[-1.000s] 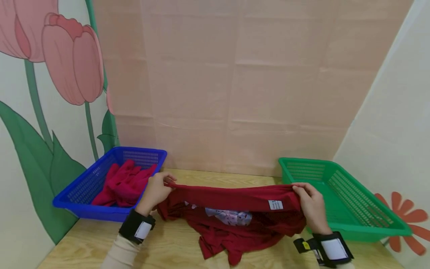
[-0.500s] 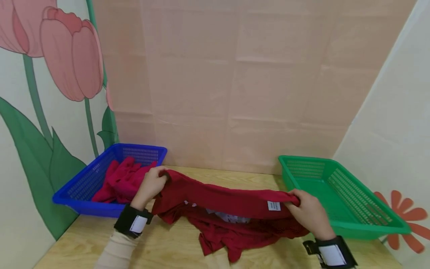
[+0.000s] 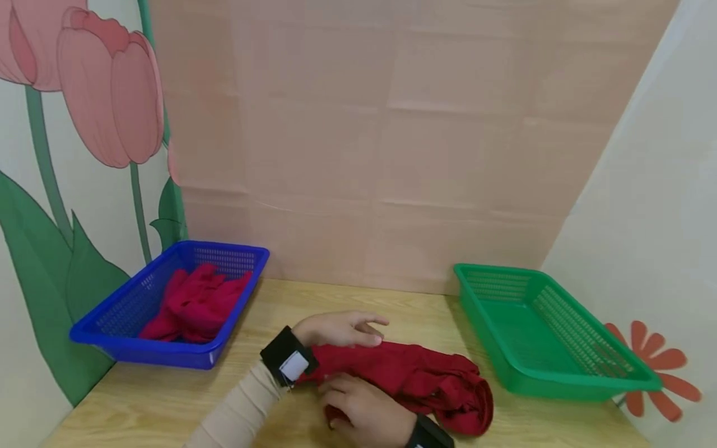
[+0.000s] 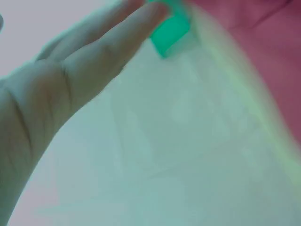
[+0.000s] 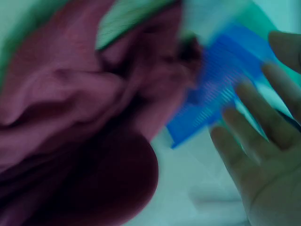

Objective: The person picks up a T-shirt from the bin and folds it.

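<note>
A dark red shirt (image 3: 414, 373) lies bunched into a long bundle on the table. My left hand (image 3: 342, 330) reaches across its far left side, fingers stretched out to the right. In the left wrist view the fingers of my left hand (image 4: 89, 66) are straight and hold nothing, with the red cloth (image 4: 268, 42) off to one side. Nearer the front, my right hand (image 3: 372, 410) is at the shirt's near edge, its fingers loosely bent. The right wrist view has my right hand (image 5: 268, 165) with spread fingers, apart from the blurred shirt folds (image 5: 70, 94).
At left stands a blue basket (image 3: 140, 354) with crumpled red cloth (image 3: 196, 305) inside. To the right is a green basket (image 3: 560, 386), close to the shirt's right end. Wood-patterned table surface (image 3: 313, 295) shows between the baskets. A papered wall (image 3: 358, 155) rises behind.
Both hands have let go of the stretched hem and moved in toward the middle front. The shirt has dropped from a held-up spread into a bundle on the table.
</note>
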### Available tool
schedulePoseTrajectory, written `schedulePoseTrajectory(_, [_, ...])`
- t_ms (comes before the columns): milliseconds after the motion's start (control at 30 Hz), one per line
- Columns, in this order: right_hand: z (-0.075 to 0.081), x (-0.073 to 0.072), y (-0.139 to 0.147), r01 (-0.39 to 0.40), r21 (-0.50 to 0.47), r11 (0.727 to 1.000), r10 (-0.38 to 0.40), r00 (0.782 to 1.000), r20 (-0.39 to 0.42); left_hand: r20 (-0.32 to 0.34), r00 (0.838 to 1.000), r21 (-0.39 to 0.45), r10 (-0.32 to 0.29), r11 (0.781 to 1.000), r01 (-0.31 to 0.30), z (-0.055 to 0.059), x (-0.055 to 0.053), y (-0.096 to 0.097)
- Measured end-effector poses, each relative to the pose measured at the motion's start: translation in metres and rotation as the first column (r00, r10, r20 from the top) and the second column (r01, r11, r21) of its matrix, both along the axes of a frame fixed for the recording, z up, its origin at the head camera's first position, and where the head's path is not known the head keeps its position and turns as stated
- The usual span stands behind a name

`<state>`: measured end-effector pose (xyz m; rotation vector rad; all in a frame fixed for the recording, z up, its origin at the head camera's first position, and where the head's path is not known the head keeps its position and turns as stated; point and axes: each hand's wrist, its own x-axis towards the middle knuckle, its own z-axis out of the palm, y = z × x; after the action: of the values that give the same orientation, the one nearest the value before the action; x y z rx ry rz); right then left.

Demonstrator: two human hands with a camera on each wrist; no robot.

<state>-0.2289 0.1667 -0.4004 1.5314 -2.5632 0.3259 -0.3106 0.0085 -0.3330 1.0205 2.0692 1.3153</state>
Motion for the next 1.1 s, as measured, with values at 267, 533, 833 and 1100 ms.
schedulePoseTrajectory(267, [-0.033,-0.048,-0.024,0.410,0.096,0.907,-0.420,0.898,0.135,-0.127,0.974,0.092,0.189,0.980,-0.178,0.001,-0.012,-0.032])
schedulePoseTrajectory(533, [-0.031,-0.075,-0.006,0.599,-0.231,0.767,-0.564,0.801,0.204,-0.022,0.925,0.074,0.380,0.923,-0.378,-0.047,-0.014,-0.048])
schedulePoseTrajectory(833, [0.069,-0.068,0.012,0.671,-0.707,0.222,0.248,0.663,0.707,0.102,0.924,-0.034,0.368,0.930,-0.367,-0.076,0.003,-0.027])
schedulePoseTrajectory(1100, [0.140,-0.037,0.050,0.318,-0.948,-0.005,0.753,0.625,0.206,-0.008,0.921,0.076,0.389,0.919,-0.387,-0.104,0.003,0.003])
